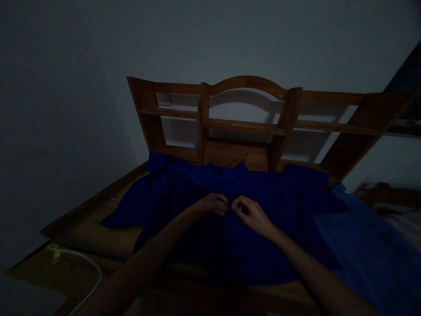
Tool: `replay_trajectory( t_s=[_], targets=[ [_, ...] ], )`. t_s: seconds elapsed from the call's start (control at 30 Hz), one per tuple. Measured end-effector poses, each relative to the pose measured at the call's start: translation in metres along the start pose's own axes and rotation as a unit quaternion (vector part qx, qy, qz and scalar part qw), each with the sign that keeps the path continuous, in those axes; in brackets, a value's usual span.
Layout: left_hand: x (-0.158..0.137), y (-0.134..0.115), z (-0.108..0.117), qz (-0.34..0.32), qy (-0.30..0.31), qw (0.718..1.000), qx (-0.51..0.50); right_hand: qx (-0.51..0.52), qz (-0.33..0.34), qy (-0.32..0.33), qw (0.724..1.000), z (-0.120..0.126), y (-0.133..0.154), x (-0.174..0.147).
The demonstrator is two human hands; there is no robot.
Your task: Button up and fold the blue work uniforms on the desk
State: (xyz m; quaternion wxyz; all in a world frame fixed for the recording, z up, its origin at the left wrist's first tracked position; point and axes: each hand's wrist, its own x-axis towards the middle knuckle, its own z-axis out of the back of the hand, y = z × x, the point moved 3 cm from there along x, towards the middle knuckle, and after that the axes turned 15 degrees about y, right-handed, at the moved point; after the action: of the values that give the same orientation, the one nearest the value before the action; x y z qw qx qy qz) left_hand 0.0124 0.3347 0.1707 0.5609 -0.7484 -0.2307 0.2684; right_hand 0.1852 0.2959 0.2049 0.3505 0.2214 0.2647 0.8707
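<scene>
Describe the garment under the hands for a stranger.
Find the wooden shelf unit by the wall. Spread before it, under the left hand and right hand, lies the garment; its deep blue sets it apart from the paler blue cloth at right.

Royal blue takes the middle of it all, deep and plain right across the shirt (263,250), with a darker line down its centre! Over on the right, a lighter, softer blue on the cloth (365,237). Behind them, warm orange-brown on the wooden shelf unit (248,127), white on the socket (163,100), dim blue-grey on the wall (213,35). And down to the left, a tan-brown worktop (112,239), a flash of yellow on the tag (56,253), off-white on the cable (95,265)!
</scene>
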Motion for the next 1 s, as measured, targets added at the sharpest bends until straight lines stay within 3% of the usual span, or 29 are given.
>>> replay_trajectory(
  t_s=[0.2,0.73,1.0],
  targets=[
    [0.0010,0.0033,0.0043,-0.024,0.022,0.999,-0.003,-0.012,-0.012,-0.002,1.000,0.0024,-0.0006,-0.0005],
    [0.0040,0.0065,0.0077,-0.023,0.002,1.000,0.008,0.008,-0.016,-0.004,1.000,0.0026,-0.0070,0.0007],
    [0.0029,0.0021,0.0039,-0.029,0.016,0.999,-0.003,0.070,-0.046,0.014,0.996,0.0009,-0.0092,-0.0013]
  ],
)
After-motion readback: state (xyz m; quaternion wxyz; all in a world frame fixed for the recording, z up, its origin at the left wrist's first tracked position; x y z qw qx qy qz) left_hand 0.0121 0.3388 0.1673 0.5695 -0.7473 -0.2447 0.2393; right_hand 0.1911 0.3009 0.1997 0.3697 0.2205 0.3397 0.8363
